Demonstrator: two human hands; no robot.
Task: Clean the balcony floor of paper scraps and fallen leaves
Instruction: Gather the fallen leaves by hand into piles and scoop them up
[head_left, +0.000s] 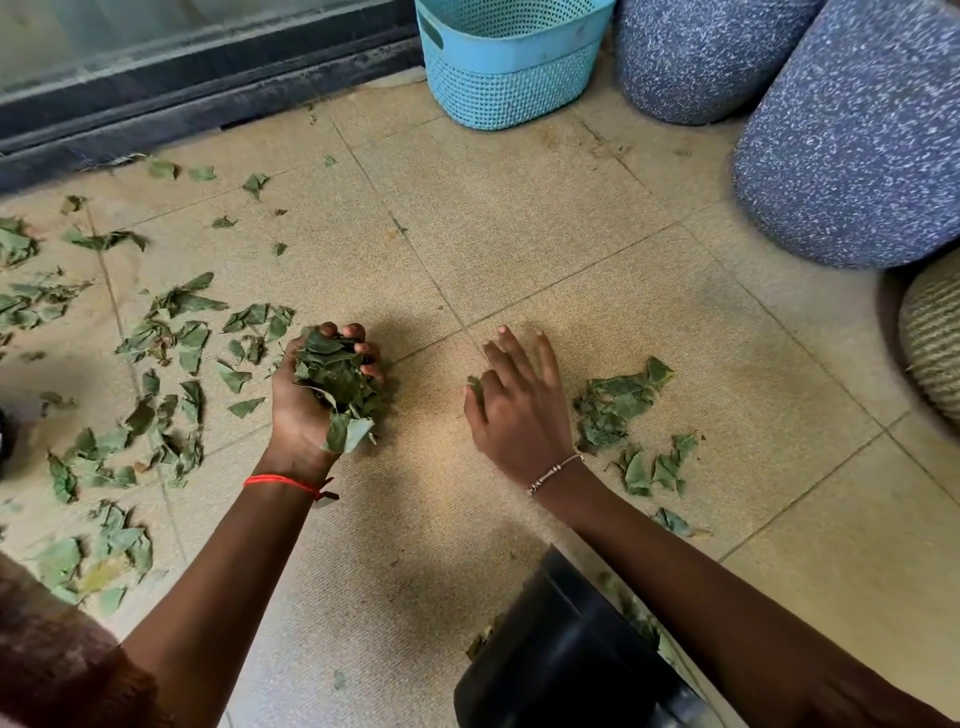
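Clearly the left grip (304, 415) clutched a wad (335, 382) of leaves beyond the bin (561, 665); the right grip (519, 410) was spread wide and flat, and should rake the loose leaves (618, 405) just beyond the bin into one heap.

leaves (156, 338) scattered left on floor (519, 234); basket (506, 62) behind.

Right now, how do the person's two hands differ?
The left hand grips a bunch of leaves; the right hand is open, fingers spread. The left wrist wears a red thread; the right wrist a silvery bracelet. Both are low over the tiled floor.
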